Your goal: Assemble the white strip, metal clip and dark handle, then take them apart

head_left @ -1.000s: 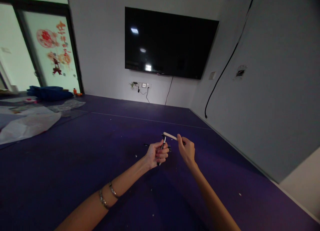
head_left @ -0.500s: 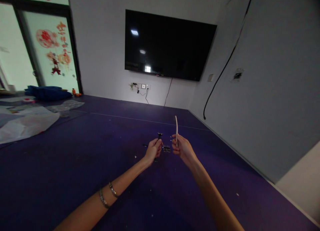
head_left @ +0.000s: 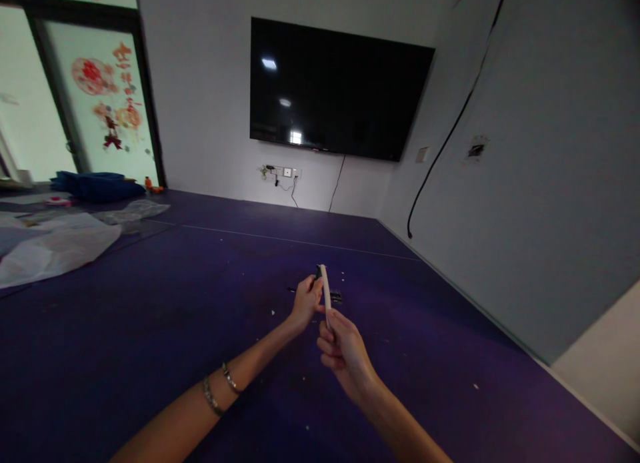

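My left hand [head_left: 306, 301] is closed around the dark handle of a razor [head_left: 318, 272], whose head points up and away from me. In my right hand [head_left: 345, 348] is a pale toothbrush [head_left: 327, 291], gripped near the lower end of its handle. The toothbrush's head is right at the razor's head and partly covers it; whether they touch I cannot tell. Just beyond my hands, a small dark and clear piece [head_left: 337, 295] lies on the purple surface [head_left: 210, 303], its kind too small to make out.
Thin plastic sheets [head_left: 65, 249] and a dark blue cloth bundle [head_left: 95, 185] lie at the far left. Small white scraps [head_left: 273, 312] dot the surface. A black cable [head_left: 440, 153] hangs along the right wall, and a television [head_left: 340, 89] is mounted ahead.
My right hand has moved left and toward me, bringing the toothbrush's head from apart to the razor's head. My left hand has stayed nearly in place, holding the razor.
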Demonstrator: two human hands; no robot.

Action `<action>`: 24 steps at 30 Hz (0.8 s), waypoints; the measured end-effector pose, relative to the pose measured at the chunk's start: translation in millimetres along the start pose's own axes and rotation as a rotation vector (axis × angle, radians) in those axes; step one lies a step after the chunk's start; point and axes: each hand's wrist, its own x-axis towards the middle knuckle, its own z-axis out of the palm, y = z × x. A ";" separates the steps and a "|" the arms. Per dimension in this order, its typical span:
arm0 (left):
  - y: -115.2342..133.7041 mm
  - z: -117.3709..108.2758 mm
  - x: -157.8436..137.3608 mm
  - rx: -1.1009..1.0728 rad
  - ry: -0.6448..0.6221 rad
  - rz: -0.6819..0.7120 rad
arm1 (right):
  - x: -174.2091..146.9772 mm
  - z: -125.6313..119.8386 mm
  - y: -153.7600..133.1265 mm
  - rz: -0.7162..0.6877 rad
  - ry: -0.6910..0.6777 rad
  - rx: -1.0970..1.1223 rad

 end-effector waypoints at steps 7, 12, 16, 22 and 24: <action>-3.1 2.6 -4.6 0.032 -0.005 0.002 | -0.2 0.2 1.0 -0.031 0.032 0.050; -1.7 4.2 -6.3 0.078 0.026 0.013 | -5.8 2.3 7.0 0.011 0.037 0.095; 1.6 5.4 -8.8 0.140 0.022 0.088 | -5.6 7.2 5.1 -0.045 0.036 0.107; 0.2 5.3 -7.4 0.202 0.039 0.059 | -8.0 9.4 13.2 -0.008 0.058 0.123; -2.0 5.1 -7.2 0.203 0.035 0.073 | -8.3 9.7 12.4 -0.029 0.064 0.137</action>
